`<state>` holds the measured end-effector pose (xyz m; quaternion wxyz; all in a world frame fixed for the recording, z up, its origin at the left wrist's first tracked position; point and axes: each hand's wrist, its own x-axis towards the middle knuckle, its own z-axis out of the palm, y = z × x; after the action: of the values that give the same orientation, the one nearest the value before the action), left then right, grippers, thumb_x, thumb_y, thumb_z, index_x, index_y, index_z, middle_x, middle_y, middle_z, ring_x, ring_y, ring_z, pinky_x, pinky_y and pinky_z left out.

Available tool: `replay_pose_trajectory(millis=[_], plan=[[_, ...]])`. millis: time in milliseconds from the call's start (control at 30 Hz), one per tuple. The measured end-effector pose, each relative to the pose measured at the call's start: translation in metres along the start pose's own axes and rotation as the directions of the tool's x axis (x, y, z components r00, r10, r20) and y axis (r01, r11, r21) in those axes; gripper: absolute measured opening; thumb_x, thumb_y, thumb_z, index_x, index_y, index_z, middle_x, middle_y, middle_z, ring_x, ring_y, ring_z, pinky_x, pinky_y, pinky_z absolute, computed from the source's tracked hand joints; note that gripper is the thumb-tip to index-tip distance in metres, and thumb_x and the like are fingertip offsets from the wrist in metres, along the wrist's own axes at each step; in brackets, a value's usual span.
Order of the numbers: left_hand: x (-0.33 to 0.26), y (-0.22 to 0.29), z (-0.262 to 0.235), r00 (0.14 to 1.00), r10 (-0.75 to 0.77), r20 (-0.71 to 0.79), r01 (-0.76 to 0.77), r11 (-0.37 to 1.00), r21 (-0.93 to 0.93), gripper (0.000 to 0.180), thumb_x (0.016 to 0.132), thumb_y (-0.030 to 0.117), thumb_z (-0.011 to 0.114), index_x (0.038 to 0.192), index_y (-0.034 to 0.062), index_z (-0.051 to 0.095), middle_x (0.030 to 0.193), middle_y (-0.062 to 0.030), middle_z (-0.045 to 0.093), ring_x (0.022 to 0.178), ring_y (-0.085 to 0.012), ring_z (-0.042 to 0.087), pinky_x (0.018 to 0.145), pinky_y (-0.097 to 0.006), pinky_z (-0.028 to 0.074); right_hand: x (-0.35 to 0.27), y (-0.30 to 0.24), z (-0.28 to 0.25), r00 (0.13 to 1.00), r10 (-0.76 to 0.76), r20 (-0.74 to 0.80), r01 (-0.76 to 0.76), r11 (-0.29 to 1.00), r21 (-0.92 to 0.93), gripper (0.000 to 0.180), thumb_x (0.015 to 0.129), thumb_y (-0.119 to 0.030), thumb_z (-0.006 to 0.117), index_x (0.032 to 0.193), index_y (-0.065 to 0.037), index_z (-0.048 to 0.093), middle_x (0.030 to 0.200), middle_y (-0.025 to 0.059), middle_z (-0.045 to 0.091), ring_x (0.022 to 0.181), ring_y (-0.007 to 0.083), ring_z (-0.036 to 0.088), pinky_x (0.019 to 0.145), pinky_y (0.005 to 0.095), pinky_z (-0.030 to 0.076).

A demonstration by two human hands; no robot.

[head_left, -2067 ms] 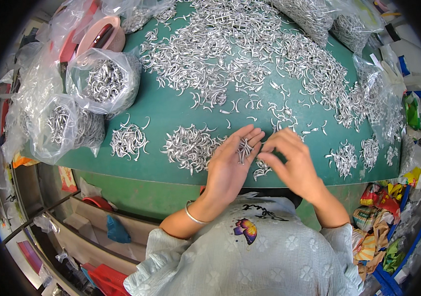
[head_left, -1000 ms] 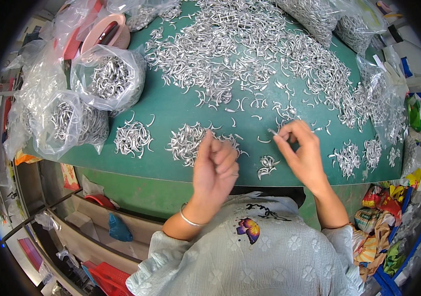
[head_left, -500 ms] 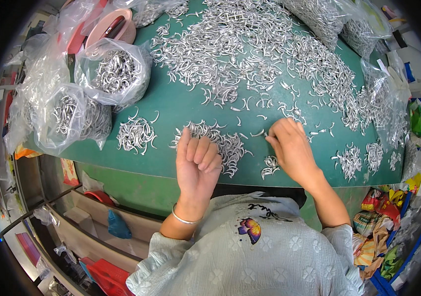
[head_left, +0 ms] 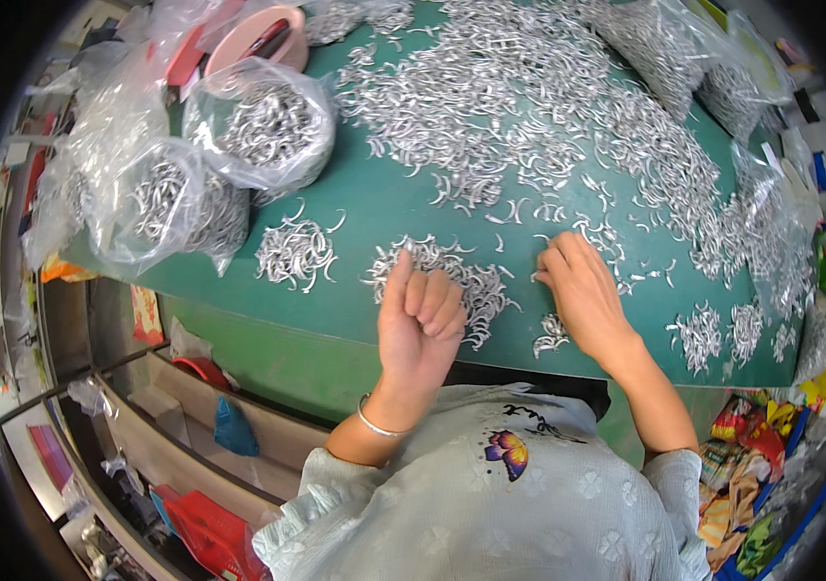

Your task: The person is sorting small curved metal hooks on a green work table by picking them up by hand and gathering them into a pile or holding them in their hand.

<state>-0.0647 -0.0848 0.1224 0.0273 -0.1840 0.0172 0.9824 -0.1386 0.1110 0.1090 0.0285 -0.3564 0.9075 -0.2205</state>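
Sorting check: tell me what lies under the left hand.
A small heap of curved silver metal pieces on the green table shows around the left hand; pieces directly beneath it are covered.

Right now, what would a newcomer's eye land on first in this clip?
A mass of small curved silver metal pieces covers the far half of the green table. Nearer, the left hand is loosely curled over a small pile, the right hand rests palm-down. Clear bags of pieces sit far left.

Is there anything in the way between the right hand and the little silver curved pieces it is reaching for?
No, nothing visible is in the way. The right hand lies flat on the green table, its fingertips right at the loose silver pieces. The left hand is curled over a separate small pile beside it.
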Motion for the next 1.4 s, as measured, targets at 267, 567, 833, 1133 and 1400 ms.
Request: replay_pose_trajectory(millis=[267,567,833,1133,1400], plan=[[-0.016,0.003,-0.003,0.997,0.068,-0.029,-0.063,0.988,0.139,0.054,0.103,0.031,0.033,0.052,0.0137,0.027,0.051,0.0011,0.027,0.045,-0.0099,0.026,0.04,-0.024,0.024,0.024,-0.02,-0.01,0.988,0.116,0.099,-0.151,0.843,0.516,0.01,0.087,0.001,0.058,0.096,0.002,0.053,0.079,0.0116,0.061,0.066,0.0247,0.058,0.061,0.035,0.046],[-0.02,0.005,-0.006,0.999,-0.021,-0.036,0.024,0.997,0.079,0.052,0.104,0.032,0.031,0.055,0.0132,0.031,0.054,0.0012,0.029,0.045,-0.01,0.027,0.042,-0.025,0.026,-0.002,0.009,-0.041,0.878,0.361,0.313,-0.451,0.411,0.792,0.01,0.089,-0.005,0.063,0.097,0.0,0.066,0.076,0.0014,0.064,0.066,0.0054,0.055,0.056,0.021,0.044],[-0.014,-0.014,0.0,0.994,-0.097,-0.058,0.104,0.988,0.116,0.05,0.103,0.03,0.033,0.056,0.0142,0.031,0.052,0.0019,0.029,0.043,-0.0094,0.027,0.039,-0.025,0.024,-0.126,0.069,-0.096,0.659,0.678,-0.325,-0.672,0.725,0.152,0.011,0.08,-0.004,0.069,0.087,0.004,0.067,0.072,0.0132,0.066,0.06,0.0184,0.06,0.058,0.031,0.047],[-0.01,-0.028,0.007,0.985,-0.123,-0.125,0.149,0.963,0.224,0.052,0.103,0.032,0.035,0.055,0.0126,0.029,0.052,0.0017,0.028,0.044,-0.0093,0.027,0.039,-0.023,0.023,-0.206,0.15,-0.123,0.569,0.618,-0.543,-0.782,0.611,-0.123,0.02,0.08,-0.003,0.067,0.099,0.002,0.064,0.094,0.0174,0.061,0.07,0.0283,0.059,0.065,0.0355,0.047],[-0.006,-0.039,0.006,0.979,-0.141,-0.148,0.186,0.914,0.361,0.043,0.103,0.03,0.036,0.065,0.0096,0.04,0.053,0.0021,0.03,0.045,-0.0081,0.026,0.04,-0.023,0.023,-0.04,0.054,-0.065,0.958,0.247,-0.145,-0.201,0.94,0.277,0.043,0.078,-0.019,0.072,0.116,-0.004,0.058,0.123,0.0148,0.053,0.113,0.0325,0.05,0.098,0.0376,0.04]])
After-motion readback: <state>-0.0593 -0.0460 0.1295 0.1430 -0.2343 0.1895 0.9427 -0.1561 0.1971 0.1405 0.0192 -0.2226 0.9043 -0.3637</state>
